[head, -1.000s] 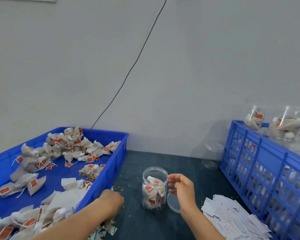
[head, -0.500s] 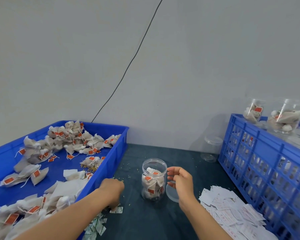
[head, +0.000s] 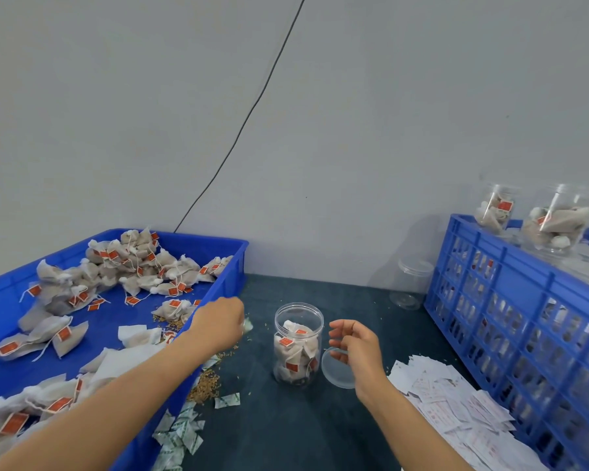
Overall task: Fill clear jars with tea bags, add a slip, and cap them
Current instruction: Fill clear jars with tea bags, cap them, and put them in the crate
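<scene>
An uncapped clear jar (head: 298, 345) stands on the dark table, about two-thirds full of tea bags with orange tags. Its clear lid (head: 337, 368) lies flat just right of it. My right hand (head: 356, 348) hovers over the lid beside the jar, fingers curled and apart, holding nothing. My left hand (head: 220, 322) is raised left of the jar, above the blue tray's rim, pinching a small pale packet (head: 247, 324) between its fingertips. Loose tea bags (head: 143, 266) fill the blue tray (head: 225, 246).
A pile of white paper slips (head: 453, 402) lies at the right front. Small green-white packets (head: 181, 433) and spilled grains lie by the tray. A blue crate (head: 510, 300) at right carries filled jars (head: 555, 222). An empty clear jar (head: 412, 283) stands by the wall.
My left hand has risen from the packets on the table toward the jar, carrying a small packet. My right hand has let go of the jar's side and drawn slightly right.
</scene>
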